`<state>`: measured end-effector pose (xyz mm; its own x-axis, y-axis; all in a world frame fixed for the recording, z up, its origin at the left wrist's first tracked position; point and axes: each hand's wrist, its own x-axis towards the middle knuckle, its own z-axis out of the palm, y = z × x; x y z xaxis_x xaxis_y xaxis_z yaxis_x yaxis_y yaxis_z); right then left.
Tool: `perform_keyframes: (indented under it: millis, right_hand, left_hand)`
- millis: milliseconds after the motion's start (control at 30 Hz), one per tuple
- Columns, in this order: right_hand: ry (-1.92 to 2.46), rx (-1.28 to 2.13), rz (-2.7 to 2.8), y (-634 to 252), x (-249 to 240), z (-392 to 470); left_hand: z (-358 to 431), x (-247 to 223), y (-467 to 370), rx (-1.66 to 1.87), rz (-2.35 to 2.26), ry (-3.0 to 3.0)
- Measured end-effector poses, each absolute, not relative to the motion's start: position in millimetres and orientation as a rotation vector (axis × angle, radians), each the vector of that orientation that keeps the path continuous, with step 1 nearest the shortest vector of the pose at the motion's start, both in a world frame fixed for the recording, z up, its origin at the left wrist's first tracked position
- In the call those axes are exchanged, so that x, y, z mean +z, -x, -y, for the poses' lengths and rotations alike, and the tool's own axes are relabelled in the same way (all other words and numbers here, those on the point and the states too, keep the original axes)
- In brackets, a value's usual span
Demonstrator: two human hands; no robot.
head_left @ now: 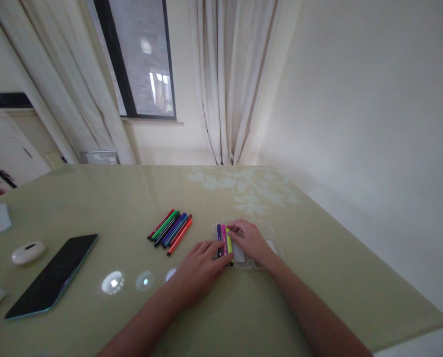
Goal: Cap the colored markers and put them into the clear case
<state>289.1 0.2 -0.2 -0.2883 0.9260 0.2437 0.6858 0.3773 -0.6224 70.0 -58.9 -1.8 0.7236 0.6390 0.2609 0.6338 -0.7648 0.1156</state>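
- Between the two hands: three markers [224, 244] side by side, purple, pink and yellow, resting in a clear plastic case [260, 248] flat on the table [318, 277].
- Just left of the left hand [201, 270]: a loose cluster of about six markers [170, 230], red, green, dark, blue and orange among them, well apart from the case.
- Far to the left: one dark phone [53, 275] lying flat, one white oval object [28, 252] beside it.
- Both forearms stretched forward from the bottom edge, converging on the case.
- Left hand palm down, loosely spread, fingertips touching the near ends of the three markers.
- Right hand [251, 241] palm down over the case, fingers curled onto the markers' far ends; whether pinching or only pressing, cannot tell.
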Motion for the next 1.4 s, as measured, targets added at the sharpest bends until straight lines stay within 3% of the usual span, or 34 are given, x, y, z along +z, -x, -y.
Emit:
perform_keyframes:
  millis: [333,533,633,933,1200,1400]
  right_hand:
    - [1.395,0.535,2.071,-290,-1,1]
    - [1.405,0.536,2.041,-292,-2,2]
    - [1.387,0.529,2.042,-291,-2,2]
    - [1.333,0.593,1.913,-285,3,5]
    - [1.016,1.235,1.494,-258,17,23]
    - [1.114,1.046,1.262,-285,22,6]
  left_hand:
    - [50,1,-61,0.523,-1.1,-2.783]
    - [24,0,-23,0.518,-1.964,-2.609]
    - [21,2,-16,0.413,-2.117,-2.56]
    - [26,2,-30,0.502,-1.923,-2.504]
    - [52,7,-62,0.855,-1.412,-2.29]
    - [52,4,-59,0.819,-1.146,-2.561]
